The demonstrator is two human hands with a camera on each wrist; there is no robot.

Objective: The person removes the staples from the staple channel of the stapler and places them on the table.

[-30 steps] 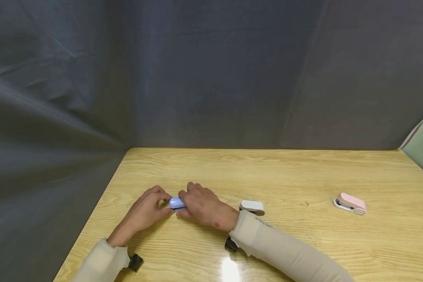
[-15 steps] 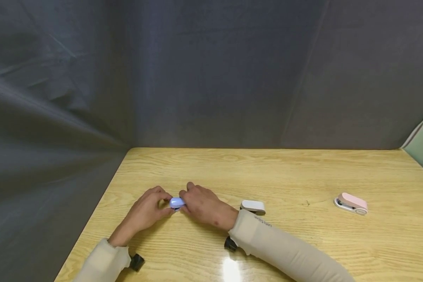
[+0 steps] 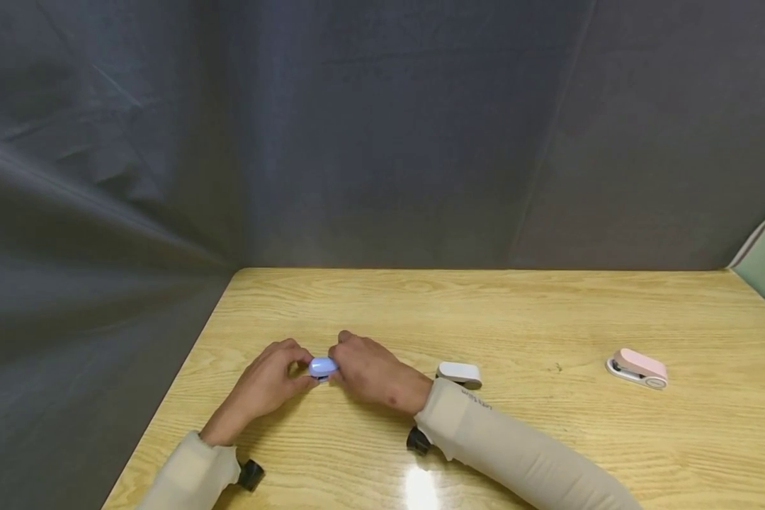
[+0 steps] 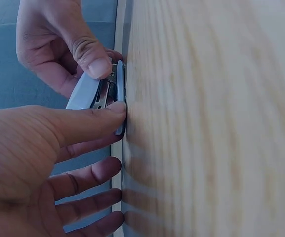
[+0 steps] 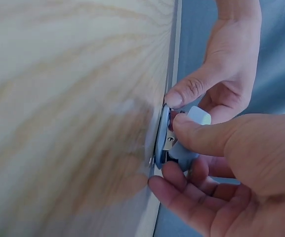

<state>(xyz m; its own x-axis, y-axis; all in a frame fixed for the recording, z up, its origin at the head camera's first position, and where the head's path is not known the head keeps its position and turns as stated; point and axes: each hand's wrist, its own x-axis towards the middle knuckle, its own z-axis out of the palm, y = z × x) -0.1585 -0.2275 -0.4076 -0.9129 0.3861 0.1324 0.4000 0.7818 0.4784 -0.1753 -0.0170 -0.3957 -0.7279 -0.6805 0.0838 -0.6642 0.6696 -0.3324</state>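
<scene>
A small light-blue stapler (image 3: 321, 367) rests on the wooden table between my two hands. My left hand (image 3: 269, 377) pinches its low base between thumb and forefinger; the other left fingers spread near the tabletop in the left wrist view. From the other side my right hand (image 3: 372, 372) grips the stapler, with the right thumb (image 5: 194, 131) on its side and the fingers curled round it. A gap between the upper arm (image 4: 84, 91) and the base (image 4: 120, 94) shows a metal magazine inside. The right hand covers the stapler's rear part in the head view.
A white stapler (image 3: 459, 372) stands just behind my right sleeve (image 3: 516, 443), partly covered by it. Farther right lies a pink stapler (image 3: 639, 365) on the table (image 3: 548, 304). Dark cloth (image 3: 389, 142) hangs along the back and left edges.
Both hands stay almost in place at the blue stapler. The right thumb has drawn up closer against its side, and less of the base shows in the head view.
</scene>
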